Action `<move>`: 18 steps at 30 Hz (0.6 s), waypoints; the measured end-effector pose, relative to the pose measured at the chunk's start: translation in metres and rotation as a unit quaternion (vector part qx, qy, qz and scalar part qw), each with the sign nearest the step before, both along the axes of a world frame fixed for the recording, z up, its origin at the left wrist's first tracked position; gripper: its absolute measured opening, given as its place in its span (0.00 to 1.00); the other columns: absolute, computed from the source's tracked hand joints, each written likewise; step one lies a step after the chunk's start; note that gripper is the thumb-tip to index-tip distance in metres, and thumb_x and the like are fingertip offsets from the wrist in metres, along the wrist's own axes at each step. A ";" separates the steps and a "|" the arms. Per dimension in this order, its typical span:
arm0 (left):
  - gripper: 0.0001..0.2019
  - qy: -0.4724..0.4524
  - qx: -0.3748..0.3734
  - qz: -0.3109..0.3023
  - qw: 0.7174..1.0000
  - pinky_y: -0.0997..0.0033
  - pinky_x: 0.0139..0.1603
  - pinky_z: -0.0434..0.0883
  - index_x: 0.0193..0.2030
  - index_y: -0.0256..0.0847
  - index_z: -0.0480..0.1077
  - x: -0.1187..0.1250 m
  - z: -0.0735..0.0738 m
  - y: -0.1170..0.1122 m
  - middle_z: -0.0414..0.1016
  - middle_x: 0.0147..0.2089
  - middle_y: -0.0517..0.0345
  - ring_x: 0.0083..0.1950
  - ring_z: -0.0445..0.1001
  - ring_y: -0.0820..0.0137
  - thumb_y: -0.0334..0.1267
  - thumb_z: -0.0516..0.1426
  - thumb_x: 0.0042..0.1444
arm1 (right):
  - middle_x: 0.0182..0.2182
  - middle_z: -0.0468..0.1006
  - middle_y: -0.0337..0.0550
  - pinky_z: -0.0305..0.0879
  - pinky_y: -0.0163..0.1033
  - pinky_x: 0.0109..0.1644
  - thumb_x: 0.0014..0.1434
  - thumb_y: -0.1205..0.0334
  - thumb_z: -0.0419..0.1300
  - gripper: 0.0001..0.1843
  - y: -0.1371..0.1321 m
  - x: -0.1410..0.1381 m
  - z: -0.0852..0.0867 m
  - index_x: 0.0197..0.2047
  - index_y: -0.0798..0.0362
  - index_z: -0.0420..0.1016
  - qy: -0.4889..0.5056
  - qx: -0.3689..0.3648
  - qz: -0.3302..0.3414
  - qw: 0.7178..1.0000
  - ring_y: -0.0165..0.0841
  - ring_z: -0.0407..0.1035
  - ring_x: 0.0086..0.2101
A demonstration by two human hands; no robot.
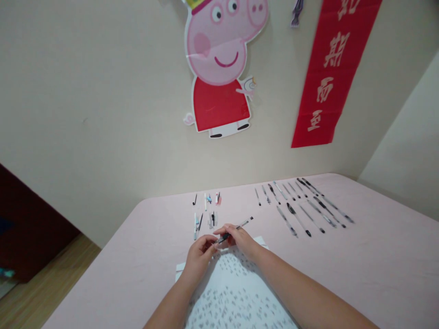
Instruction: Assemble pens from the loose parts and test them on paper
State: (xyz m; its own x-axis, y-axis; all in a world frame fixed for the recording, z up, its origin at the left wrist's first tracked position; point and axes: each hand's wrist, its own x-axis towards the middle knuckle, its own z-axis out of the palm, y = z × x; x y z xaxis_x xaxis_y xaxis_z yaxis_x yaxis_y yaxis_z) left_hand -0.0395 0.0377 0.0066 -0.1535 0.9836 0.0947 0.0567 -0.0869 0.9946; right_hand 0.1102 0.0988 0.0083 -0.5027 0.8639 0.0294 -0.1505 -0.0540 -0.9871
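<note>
A clear-barrelled pen (244, 223) with a dark grip section slants up to the right between my hands. Wrapped round its middle are the fingers of my right hand (242, 241). My left hand (200, 252) pinches at the lower, left end, where the tip is hidden by the fingers. Below both wrists spreads white fabric with small dark marks (236, 292), and a white flat edge, like paper (261, 241), shows behind it. Just beyond my left hand lie small groups of pen parts (213, 219), too small to tell apart fully.
Two rows of pens (300, 219) lie slanted on the right of the pink-covered table (387, 256). More pen pieces and caps (207, 198) lie at the back left. The wall behind carries a pink pig cutout (221, 105) and a red banner (329, 73).
</note>
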 end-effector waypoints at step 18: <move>0.10 -0.035 -0.024 -0.005 0.999 0.70 0.30 0.66 0.29 0.38 0.79 -0.003 0.000 -0.001 0.77 0.27 0.53 0.28 0.70 0.69 0.40 0.67 0.39 | 0.42 0.73 0.47 0.64 0.39 0.41 0.57 0.39 0.50 0.28 -0.003 0.006 0.004 0.44 0.51 0.79 -0.011 0.021 0.069 0.997 0.33 0.68 0.37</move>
